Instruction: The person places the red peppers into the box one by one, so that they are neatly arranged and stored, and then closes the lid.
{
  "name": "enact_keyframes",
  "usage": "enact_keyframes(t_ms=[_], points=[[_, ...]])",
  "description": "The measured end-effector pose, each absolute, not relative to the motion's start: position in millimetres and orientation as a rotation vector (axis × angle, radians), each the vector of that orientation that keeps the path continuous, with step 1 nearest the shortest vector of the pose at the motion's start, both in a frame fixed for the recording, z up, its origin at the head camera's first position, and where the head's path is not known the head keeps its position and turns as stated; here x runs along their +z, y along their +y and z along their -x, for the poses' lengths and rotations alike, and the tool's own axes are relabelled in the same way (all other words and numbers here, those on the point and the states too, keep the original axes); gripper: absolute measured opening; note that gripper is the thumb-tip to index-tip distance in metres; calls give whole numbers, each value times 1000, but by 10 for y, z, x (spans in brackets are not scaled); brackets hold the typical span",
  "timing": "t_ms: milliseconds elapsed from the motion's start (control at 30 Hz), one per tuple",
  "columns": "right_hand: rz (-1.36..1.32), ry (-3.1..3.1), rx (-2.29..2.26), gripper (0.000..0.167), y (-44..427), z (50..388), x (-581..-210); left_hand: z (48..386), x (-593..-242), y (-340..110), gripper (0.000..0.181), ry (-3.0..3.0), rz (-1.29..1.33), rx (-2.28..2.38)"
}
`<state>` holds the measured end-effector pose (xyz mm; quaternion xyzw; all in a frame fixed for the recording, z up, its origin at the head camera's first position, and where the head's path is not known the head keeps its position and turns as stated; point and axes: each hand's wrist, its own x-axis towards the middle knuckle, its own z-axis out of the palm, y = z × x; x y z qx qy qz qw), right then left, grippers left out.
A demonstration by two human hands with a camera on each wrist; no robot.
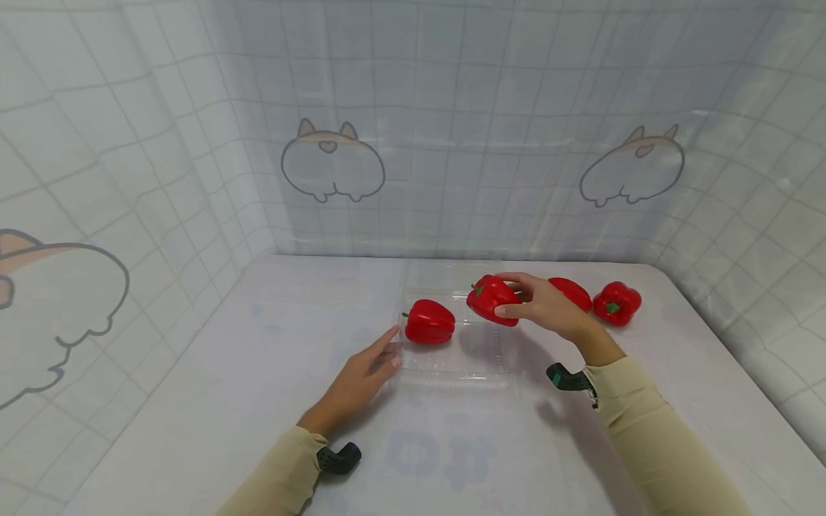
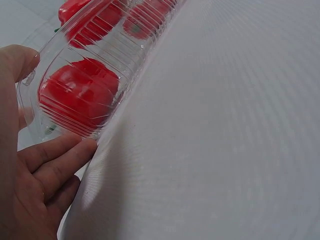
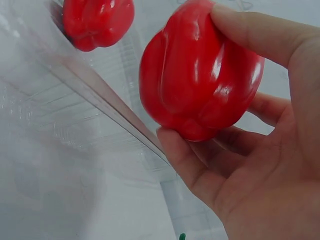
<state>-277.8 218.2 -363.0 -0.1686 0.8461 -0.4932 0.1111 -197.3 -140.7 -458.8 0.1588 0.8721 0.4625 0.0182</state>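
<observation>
A clear plastic container [image 1: 461, 364] stands on the white table with one red pepper [image 1: 429, 322] at its left side. My right hand [image 1: 548, 308] grips another red pepper [image 1: 493, 299] between thumb and fingers, held over the container's right part; the right wrist view shows this pepper [image 3: 197, 75] close up. At the container's left wall is my left hand [image 1: 361, 380], its fingers lightly bent, with fingertips touching the plastic. In the left wrist view the thumb and fingers of the left hand [image 2: 45, 185] lie around the container's end, beside the pepper [image 2: 80, 92] inside.
Two more red peppers lie right of the container, one partly behind my right hand [image 1: 571, 292] and one beside it [image 1: 616, 304]. The container's clear lid [image 1: 445, 274] extends toward the back. A patterned curtain [image 1: 452, 143] surrounds the table's back and sides.
</observation>
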Motion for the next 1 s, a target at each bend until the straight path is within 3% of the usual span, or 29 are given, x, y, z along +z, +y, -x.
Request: enact_keyframes(t_ms=[1000], points=[[556, 2611, -1173, 78, 1973, 2845, -3629, 1970, -4593, -1402, 61, 2718, -511, 1435]])
